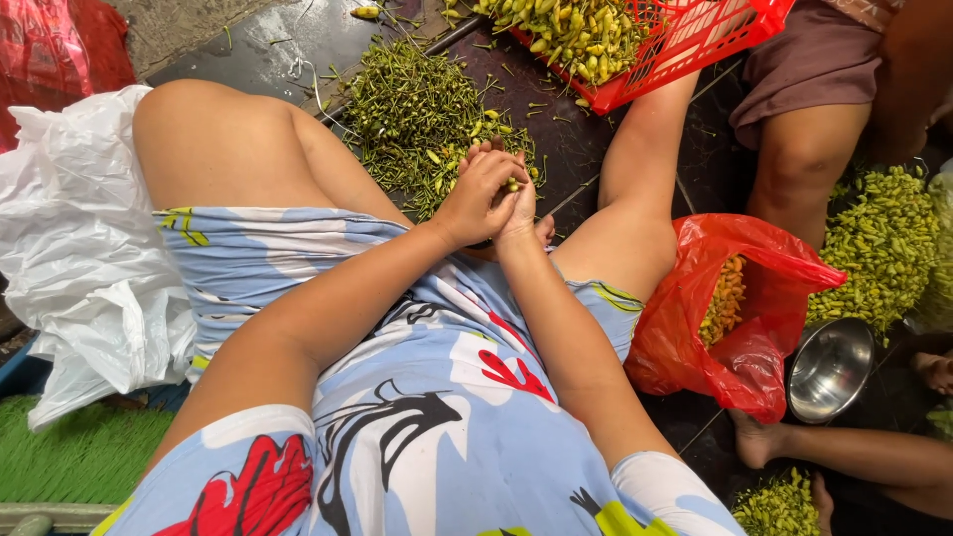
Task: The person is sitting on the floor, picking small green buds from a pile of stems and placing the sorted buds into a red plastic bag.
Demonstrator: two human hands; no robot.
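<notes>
Dark wet floor tiles [586,149] carry everything, and the person sits low on them with knees spread, in a pale blue dress printed with red and black shapes. Both hands meet just in front of the lap, at the near edge of a heap of green stems [412,119]. A small green bud [512,184] is pinched between them: the left hand [478,199] curls over it with fingers bent and closed on it, and the right hand [519,203] presses against it from the other side, fingertips closed on the same bud. The two hands touch each other.

Beyond the heap, a red plastic crate [685,45] holds yellow-green buds [566,30] and rests tilted by the person's right leg. Right of the heap, past that leg, a red plastic bag [754,318] lies open with orange-yellow pieces inside. Just beside the bag stands a small steel bowl [829,367]. Further right of the heap lies a second pile of green buds [884,243], next to another person's bare knee [804,164]. Left of the heap, beyond the person's left knee, sits a crumpled white plastic bag [79,248], with a red bag [60,45] behind it.
</notes>
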